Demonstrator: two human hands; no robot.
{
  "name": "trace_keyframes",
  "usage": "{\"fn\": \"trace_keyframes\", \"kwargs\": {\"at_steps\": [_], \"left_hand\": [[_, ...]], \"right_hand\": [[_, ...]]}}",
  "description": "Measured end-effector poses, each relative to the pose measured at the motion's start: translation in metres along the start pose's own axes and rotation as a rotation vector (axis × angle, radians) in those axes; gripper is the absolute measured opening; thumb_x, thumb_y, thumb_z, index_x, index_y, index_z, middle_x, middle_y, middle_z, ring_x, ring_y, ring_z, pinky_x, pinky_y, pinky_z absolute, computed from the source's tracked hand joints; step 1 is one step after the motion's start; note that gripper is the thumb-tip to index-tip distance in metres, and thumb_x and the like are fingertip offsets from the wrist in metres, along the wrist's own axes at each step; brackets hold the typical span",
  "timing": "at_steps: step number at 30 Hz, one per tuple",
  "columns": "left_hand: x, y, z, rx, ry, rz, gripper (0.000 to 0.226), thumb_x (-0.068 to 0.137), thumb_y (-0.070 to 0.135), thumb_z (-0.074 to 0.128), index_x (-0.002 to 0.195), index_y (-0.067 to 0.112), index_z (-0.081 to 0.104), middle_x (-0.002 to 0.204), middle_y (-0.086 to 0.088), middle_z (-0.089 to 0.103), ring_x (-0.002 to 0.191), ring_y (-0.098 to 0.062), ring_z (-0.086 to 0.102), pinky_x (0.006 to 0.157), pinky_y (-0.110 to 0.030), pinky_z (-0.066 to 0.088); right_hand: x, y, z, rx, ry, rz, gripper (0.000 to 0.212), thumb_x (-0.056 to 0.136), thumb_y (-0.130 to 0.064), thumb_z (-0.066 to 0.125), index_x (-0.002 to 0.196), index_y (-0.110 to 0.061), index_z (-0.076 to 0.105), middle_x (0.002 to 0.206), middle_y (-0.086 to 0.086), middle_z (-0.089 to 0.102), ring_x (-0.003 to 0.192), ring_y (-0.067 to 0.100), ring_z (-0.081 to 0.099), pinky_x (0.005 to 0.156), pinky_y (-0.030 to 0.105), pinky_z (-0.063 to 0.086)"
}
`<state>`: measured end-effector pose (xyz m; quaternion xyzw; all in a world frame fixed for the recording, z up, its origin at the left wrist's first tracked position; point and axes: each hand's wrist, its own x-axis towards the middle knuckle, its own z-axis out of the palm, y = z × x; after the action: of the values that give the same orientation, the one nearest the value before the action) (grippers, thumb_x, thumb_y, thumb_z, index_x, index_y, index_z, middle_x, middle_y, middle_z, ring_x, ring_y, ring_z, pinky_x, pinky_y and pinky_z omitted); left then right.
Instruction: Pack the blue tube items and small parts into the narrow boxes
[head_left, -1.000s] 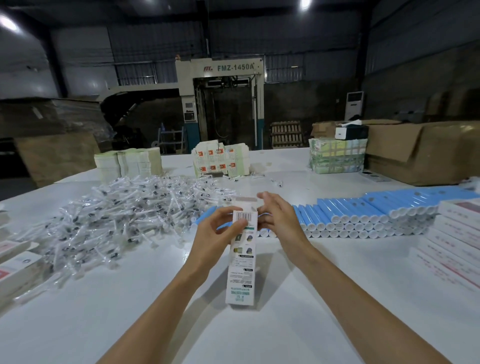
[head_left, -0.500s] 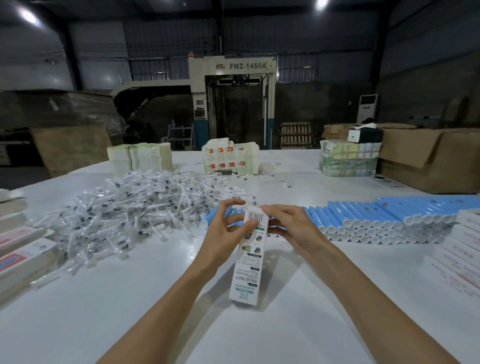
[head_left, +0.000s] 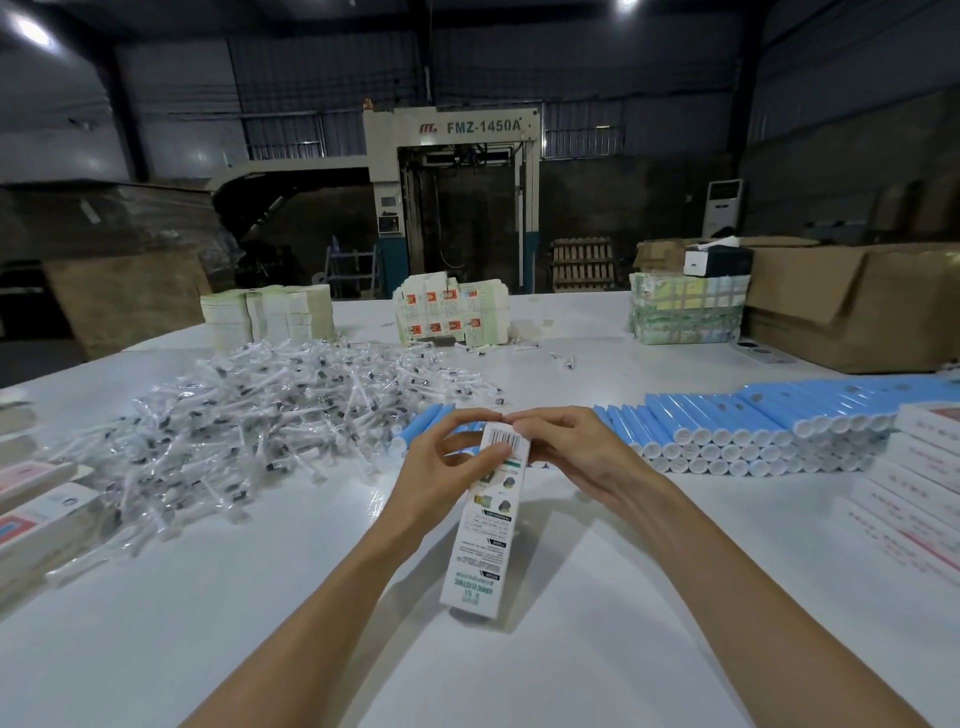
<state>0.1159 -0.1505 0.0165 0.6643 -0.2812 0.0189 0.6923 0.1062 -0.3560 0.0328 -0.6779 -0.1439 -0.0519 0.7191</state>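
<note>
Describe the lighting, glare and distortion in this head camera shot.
Head view: the ceiling lamp blows out top left and the background is dim; the white table shows a mild sheen and a soft shadow beside the narrow box; the wide lens curves the row of blue tubes.

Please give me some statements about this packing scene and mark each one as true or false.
1. Both the left hand and the right hand hold the narrow box at its upper end. True.
2. The blue tubes lie in a loose pile on the left. False: they are stacked in rows on the right; the pile on the left is clear-wrapped small parts.
3. The machine at the back reads FMZ-1450A. True.
4. The narrow box is blue. False: it is white with print and a barcode.
</note>
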Motion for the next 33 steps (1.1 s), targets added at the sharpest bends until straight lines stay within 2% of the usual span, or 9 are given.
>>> {"fn": "trace_keyframes", "kwargs": {"at_steps": [3,7,10,14,19,22,25,29,33], "left_hand": [[0.000,0.000,0.001,-0.031,0.034,0.000,0.025,0.091,0.026,0.085,0.114,0.029,0.074,0.109,-0.005,0.081,0.097,-0.026,0.080,0.073,-0.025,0.060],[0.001,-0.001,0.002,-0.052,0.061,0.023,0.023,0.094,0.020,0.083,0.114,0.019,0.073,0.107,-0.008,0.081,0.096,-0.029,0.080,0.072,-0.027,0.061],[0.002,-0.002,0.003,-0.069,0.082,0.065,0.021,0.095,0.015,0.081,0.114,0.013,0.072,0.106,-0.009,0.080,0.095,-0.028,0.080,0.072,-0.027,0.061],[0.002,-0.006,0.004,-0.077,0.091,0.069,0.023,0.095,0.016,0.081,0.115,0.012,0.071,0.106,-0.008,0.081,0.095,-0.030,0.080,0.071,-0.027,0.062],[0.006,-0.010,0.002,-0.157,0.201,0.033,0.023,0.095,0.023,0.080,0.113,0.024,0.067,0.113,-0.004,0.079,0.104,-0.023,0.077,0.072,-0.026,0.060],[0.009,-0.009,-0.004,-0.326,0.273,0.006,0.030,0.094,0.019,0.078,0.117,0.016,0.060,0.112,-0.009,0.075,0.100,-0.025,0.077,0.070,-0.027,0.061],[0.011,-0.011,-0.010,-0.419,0.324,-0.040,0.021,0.102,0.011,0.068,0.119,0.017,0.057,0.113,-0.012,0.072,0.097,-0.022,0.077,0.072,-0.031,0.063],[0.012,-0.015,-0.017,-0.220,0.348,-0.016,0.031,0.103,0.024,0.068,0.130,0.018,0.054,0.123,-0.011,0.071,0.111,-0.025,0.073,0.094,-0.047,0.062],[0.008,-0.026,-0.014,0.014,0.359,0.050,0.042,0.100,0.047,0.063,0.136,0.027,0.052,0.131,0.008,0.061,0.120,-0.011,0.066,0.095,-0.041,0.060]], "right_hand": [[-0.003,0.000,0.001,0.018,-0.050,-0.026,0.023,0.101,-0.013,0.064,0.115,-0.002,0.079,0.113,0.022,0.076,0.100,0.028,0.072,0.088,0.032,0.059],[-0.005,0.001,0.001,-0.027,-0.089,-0.064,0.027,0.102,-0.025,0.067,0.120,-0.009,0.079,0.118,0.018,0.076,0.116,0.037,0.068,0.102,0.044,0.053],[-0.004,0.006,0.005,-0.152,0.000,-0.148,0.021,0.098,-0.023,0.073,0.117,-0.021,0.081,0.113,0.005,0.078,0.110,0.026,0.070,0.092,0.032,0.055],[-0.003,0.010,0.007,-0.193,0.061,-0.199,0.017,0.098,-0.020,0.072,0.111,-0.017,0.083,0.110,0.011,0.073,0.097,0.020,0.068,0.086,0.027,0.053],[-0.005,0.017,0.024,0.138,0.103,-0.033,0.048,0.097,-0.036,0.066,0.139,-0.014,0.063,0.128,0.022,0.070,0.109,0.032,0.068,0.101,0.047,0.052],[-0.013,0.024,0.031,0.134,0.018,0.115,0.044,0.098,-0.053,0.065,0.133,-0.026,0.067,0.122,0.018,0.073,0.102,0.028,0.070,0.091,0.044,0.057],[-0.017,0.033,0.033,0.268,-0.131,0.189,0.050,0.099,-0.053,0.066,0.136,-0.019,0.066,0.120,0.018,0.070,0.098,0.035,0.070,0.082,0.044,0.062],[-0.017,0.032,0.040,0.199,-0.119,0.154,0.047,0.096,-0.052,0.072,0.132,-0.022,0.069,0.112,0.014,0.072,0.085,0.031,0.070,0.069,0.039,0.061],[-0.020,0.018,0.030,-0.045,0.060,0.066,0.044,0.101,-0.046,0.066,0.136,-0.019,0.067,0.114,0.012,0.072,0.079,0.025,0.071,0.066,0.033,0.060]]}}
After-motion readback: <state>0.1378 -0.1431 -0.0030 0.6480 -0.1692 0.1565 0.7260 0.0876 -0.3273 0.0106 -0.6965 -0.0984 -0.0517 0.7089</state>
